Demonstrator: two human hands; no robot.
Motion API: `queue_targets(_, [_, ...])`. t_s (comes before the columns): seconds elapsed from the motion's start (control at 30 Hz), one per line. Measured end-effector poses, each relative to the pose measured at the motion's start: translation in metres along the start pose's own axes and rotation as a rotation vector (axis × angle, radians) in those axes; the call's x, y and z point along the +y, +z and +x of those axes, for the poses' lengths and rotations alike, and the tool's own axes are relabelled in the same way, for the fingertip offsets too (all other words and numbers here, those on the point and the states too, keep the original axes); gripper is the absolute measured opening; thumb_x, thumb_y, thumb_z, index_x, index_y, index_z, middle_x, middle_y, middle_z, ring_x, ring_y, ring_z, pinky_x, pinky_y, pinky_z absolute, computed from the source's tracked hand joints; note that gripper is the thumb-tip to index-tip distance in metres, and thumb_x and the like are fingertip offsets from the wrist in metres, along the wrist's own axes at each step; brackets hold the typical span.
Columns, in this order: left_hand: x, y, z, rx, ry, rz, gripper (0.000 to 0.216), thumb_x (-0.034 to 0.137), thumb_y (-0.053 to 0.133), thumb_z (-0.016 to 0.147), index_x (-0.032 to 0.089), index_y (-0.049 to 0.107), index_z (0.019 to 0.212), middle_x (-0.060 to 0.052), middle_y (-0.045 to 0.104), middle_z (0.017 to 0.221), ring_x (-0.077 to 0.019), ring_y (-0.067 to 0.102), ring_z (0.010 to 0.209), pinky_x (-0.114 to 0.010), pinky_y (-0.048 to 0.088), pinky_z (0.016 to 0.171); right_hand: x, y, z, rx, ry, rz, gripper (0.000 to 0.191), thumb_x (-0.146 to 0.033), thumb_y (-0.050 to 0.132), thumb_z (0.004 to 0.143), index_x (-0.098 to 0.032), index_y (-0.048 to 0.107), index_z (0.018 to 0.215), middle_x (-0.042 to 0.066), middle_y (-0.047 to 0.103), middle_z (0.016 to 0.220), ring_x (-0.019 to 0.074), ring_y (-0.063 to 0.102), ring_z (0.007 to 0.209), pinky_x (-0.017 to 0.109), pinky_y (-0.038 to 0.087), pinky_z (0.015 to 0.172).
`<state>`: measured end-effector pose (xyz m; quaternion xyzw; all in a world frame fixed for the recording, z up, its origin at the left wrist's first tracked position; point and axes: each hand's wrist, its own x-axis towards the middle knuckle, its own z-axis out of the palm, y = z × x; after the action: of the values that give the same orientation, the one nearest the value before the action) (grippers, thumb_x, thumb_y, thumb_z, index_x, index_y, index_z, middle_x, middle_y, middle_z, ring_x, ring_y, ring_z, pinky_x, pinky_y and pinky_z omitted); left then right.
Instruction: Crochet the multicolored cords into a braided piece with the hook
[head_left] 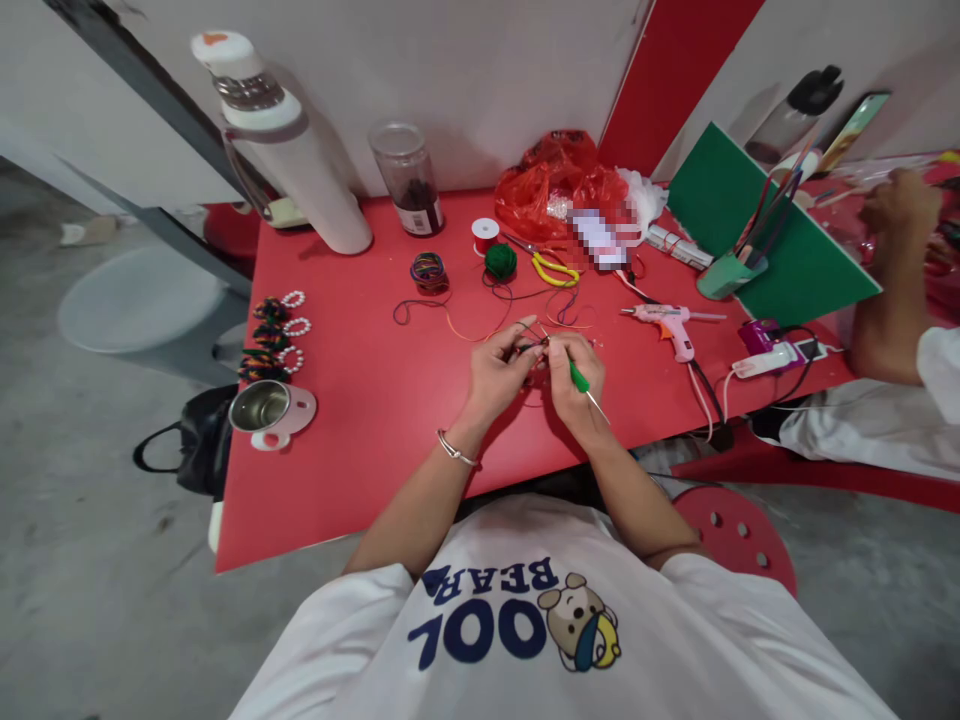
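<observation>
Head view: nearer the body than the green yarn ball, I have the left hand pinching dark yarn, right hand gripping a green-handled tool; even tension should help.

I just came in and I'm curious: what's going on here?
Someone is working with their hands over a red table. The left hand pinches some dark yarn, and the right hand, close beside it, holds a green-handled tool. Beyond them sit a multicoloured ball and a green ball. A pink glue gun lies to the right.
</observation>
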<state>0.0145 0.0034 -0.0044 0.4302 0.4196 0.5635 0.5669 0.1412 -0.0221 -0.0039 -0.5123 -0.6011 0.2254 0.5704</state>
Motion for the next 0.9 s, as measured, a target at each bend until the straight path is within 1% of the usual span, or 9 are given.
queue_targets(0.13, [0.002, -0.001, 0.002, 0.0, -0.04, -0.108, 0.039, 0.029, 0.094, 0.063, 0.02, 0.085, 0.1, -0.002, 0.076, 0.082, -0.0123, 0.065, 0.071, -0.026, 0.055, 0.068, 0.011, -0.004, 0.0, 0.024, -0.071, -0.003, 0.038, -0.048, 0.048, 0.109, -0.025, 0.064, 0.083, 0.003, 0.067, 0.087, 0.0182, 0.067, 0.083, 0.035, 0.057, 0.077])
queue_targets(0.23, [0.004, -0.003, 0.003, 0.0, -0.064, -0.155, 0.035, 0.025, 0.094, 0.059, 0.021, 0.085, 0.092, -0.003, 0.076, 0.086, -0.0119, 0.065, 0.072, -0.024, 0.054, 0.067, 0.017, -0.007, -0.002, -0.005, -0.114, 0.058, 0.037, -0.045, 0.047, 0.109, -0.025, 0.066, 0.085, 0.003, 0.065, 0.085, 0.0193, 0.066, 0.086, 0.036, 0.056, 0.077])
queue_targets(0.4, [0.007, -0.007, 0.002, -0.004, -0.071, -0.128, 0.037, 0.019, 0.086, 0.062, 0.019, 0.085, 0.1, 0.002, 0.065, 0.07, -0.009, 0.057, 0.06, -0.023, 0.047, 0.059, 0.015, -0.011, -0.001, -0.129, -0.152, 0.019, 0.04, -0.045, 0.048, 0.108, -0.024, 0.069, 0.082, 0.004, 0.069, 0.087, 0.0191, 0.067, 0.087, 0.037, 0.056, 0.08])
queue_targets(0.47, [0.008, -0.006, 0.001, 0.034, -0.012, -0.039, 0.035, 0.016, 0.082, 0.064, 0.02, 0.085, 0.099, 0.003, 0.063, 0.068, -0.0086, 0.053, 0.058, -0.023, 0.044, 0.056, 0.014, -0.011, -0.001, -0.113, -0.149, -0.044, 0.038, -0.044, 0.048, 0.109, -0.024, 0.069, 0.083, 0.004, 0.07, 0.088, 0.018, 0.067, 0.085, 0.035, 0.056, 0.08])
queue_targets(0.53, [0.009, -0.004, -0.001, 0.042, 0.012, 0.001, 0.033, 0.016, 0.08, 0.066, 0.02, 0.084, 0.098, 0.003, 0.063, 0.068, -0.0085, 0.052, 0.058, -0.023, 0.043, 0.056, 0.016, -0.009, -0.002, -0.046, -0.162, -0.102, 0.034, -0.042, 0.049, 0.109, -0.024, 0.067, 0.086, 0.004, 0.071, 0.09, 0.018, 0.068, 0.087, 0.035, 0.056, 0.081])
queue_targets(0.63, [0.011, -0.001, -0.003, -0.017, -0.09, -0.097, 0.039, 0.019, 0.082, 0.065, 0.019, 0.083, 0.104, 0.004, 0.063, 0.067, -0.0094, 0.056, 0.056, -0.025, 0.046, 0.057, 0.021, -0.005, -0.005, 0.037, -0.227, -0.143, 0.028, -0.039, 0.051, 0.108, -0.025, 0.066, 0.089, 0.004, 0.072, 0.092, 0.0189, 0.069, 0.09, 0.036, 0.057, 0.084])
queue_targets(0.73, [0.013, -0.001, -0.003, -0.063, -0.222, -0.228, 0.048, 0.02, 0.086, 0.06, 0.018, 0.081, 0.107, 0.005, 0.063, 0.065, -0.01, 0.058, 0.054, -0.024, 0.045, 0.054, 0.027, -0.003, -0.008, 0.06, -0.254, -0.153, 0.023, -0.039, 0.053, 0.107, -0.026, 0.067, 0.093, 0.004, 0.074, 0.094, 0.0194, 0.071, 0.09, 0.037, 0.058, 0.084])
queue_targets(0.8, [0.014, -0.003, -0.002, -0.081, -0.282, -0.275, 0.049, 0.018, 0.087, 0.058, 0.018, 0.081, 0.106, 0.005, 0.062, 0.066, -0.0076, 0.053, 0.05, -0.022, 0.037, 0.048, 0.031, -0.005, -0.009, 0.056, -0.252, -0.142, 0.022, -0.042, 0.055, 0.106, -0.027, 0.068, 0.096, 0.005, 0.075, 0.096, 0.0198, 0.072, 0.091, 0.037, 0.059, 0.084])
queue_targets(0.9, [0.015, -0.009, 0.0, -0.135, -0.368, -0.306, 0.048, 0.017, 0.088, 0.058, 0.017, 0.082, 0.105, 0.005, 0.062, 0.066, -0.0019, 0.036, 0.042, -0.021, 0.019, 0.041, 0.035, -0.009, -0.006, 0.018, -0.247, -0.098, 0.029, -0.051, 0.055, 0.104, -0.028, 0.069, 0.096, 0.005, 0.076, 0.095, 0.021, 0.074, 0.091, 0.039, 0.06, 0.083])
